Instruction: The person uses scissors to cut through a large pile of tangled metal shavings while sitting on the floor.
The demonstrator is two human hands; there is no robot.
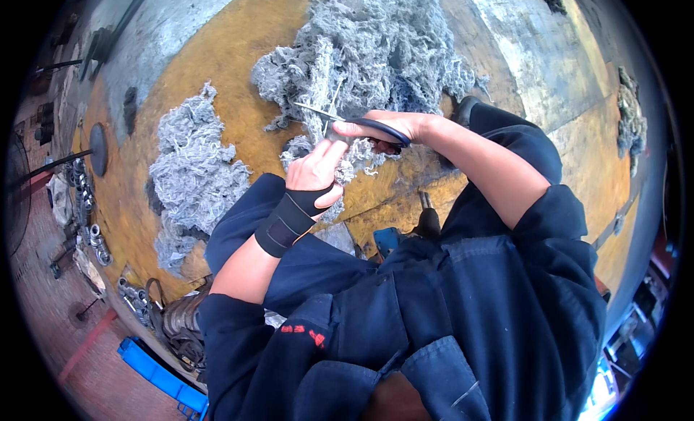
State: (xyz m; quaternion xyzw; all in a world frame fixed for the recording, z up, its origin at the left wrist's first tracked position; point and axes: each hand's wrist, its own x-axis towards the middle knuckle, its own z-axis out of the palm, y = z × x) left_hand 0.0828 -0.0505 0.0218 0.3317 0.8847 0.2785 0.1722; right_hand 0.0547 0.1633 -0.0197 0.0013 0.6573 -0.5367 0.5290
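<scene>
My right hand (396,124) is closed round the dark handles of a pair of scissors (387,126). The blades are spread apart and point left, across a strip of grey fluffy fibre. My left hand (312,168), with a black wrist brace (287,222), pinches the lower part of this grey fibre strip (318,81) just below the blades. The strip's upper end lies against a large heap of tangled grey fibre (383,41) in front of me. More loose grey tufts (358,157) hang below my hands. A smaller grey heap (195,164) lies to the left by my knee.
I sit on a worn yellow and grey surface (267,23). Several metal parts (96,236) lie along its left edge, near a dark disc (98,147) on a rod. A blue crate (163,377) is at lower left. A shaggy clump (631,117) lies far right.
</scene>
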